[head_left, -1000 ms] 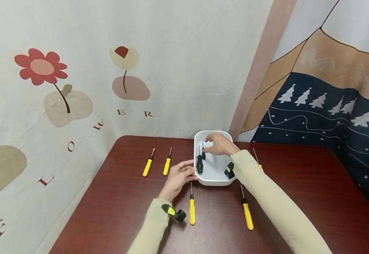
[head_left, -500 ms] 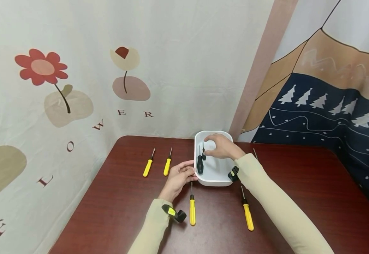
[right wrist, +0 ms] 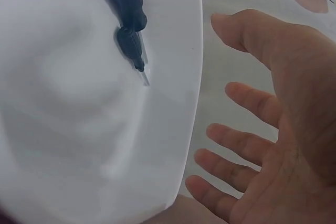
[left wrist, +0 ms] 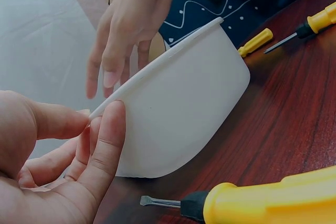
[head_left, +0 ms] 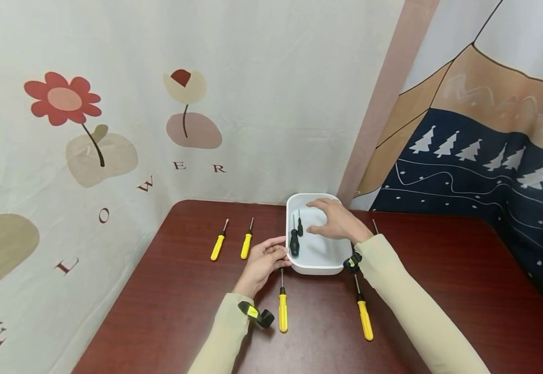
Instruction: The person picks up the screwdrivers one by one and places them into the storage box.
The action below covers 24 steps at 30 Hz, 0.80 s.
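Drawn back from the small black screwdriver (head_left: 300, 227): your right hand (head_left: 336, 219), released; your left hand (head_left: 260, 263), pinching the white tray (head_left: 317, 254).

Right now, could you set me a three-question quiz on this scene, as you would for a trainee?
1. True or false: the right hand is gripping something.
2. Seen from the head camera, which side of the white container does the left hand pinch: a) far, b) left, c) right?
3. How many black screwdrivers show inside the white container?

Key: 1. False, its fingers are spread and hold nothing. 2. b. 3. Two.
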Available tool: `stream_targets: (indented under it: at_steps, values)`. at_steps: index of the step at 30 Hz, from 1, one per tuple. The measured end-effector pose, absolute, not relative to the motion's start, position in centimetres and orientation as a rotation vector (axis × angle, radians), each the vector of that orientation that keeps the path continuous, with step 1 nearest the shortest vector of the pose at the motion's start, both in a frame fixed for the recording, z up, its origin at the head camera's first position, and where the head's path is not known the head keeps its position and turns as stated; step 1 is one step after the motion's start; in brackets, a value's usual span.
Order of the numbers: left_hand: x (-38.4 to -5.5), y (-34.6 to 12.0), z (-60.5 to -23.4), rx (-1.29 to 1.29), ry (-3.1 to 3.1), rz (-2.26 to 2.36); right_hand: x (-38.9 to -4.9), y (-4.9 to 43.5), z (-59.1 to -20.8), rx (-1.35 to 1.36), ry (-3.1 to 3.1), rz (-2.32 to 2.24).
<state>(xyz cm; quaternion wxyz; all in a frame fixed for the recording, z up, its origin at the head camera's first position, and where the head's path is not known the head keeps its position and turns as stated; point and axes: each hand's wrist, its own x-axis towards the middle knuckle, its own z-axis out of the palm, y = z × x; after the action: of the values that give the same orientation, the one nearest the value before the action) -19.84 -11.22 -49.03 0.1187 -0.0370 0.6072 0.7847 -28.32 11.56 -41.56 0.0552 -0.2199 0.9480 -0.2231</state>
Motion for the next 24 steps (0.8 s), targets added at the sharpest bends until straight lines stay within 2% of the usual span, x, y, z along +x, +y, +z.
stream_targets:
  at_steps: [24]
  values:
    - [-20.0,-11.2,-49.3,-0.122,1.783,2.292,-26.2,14.9,-42.4,-0.51,2.98,-0.802]
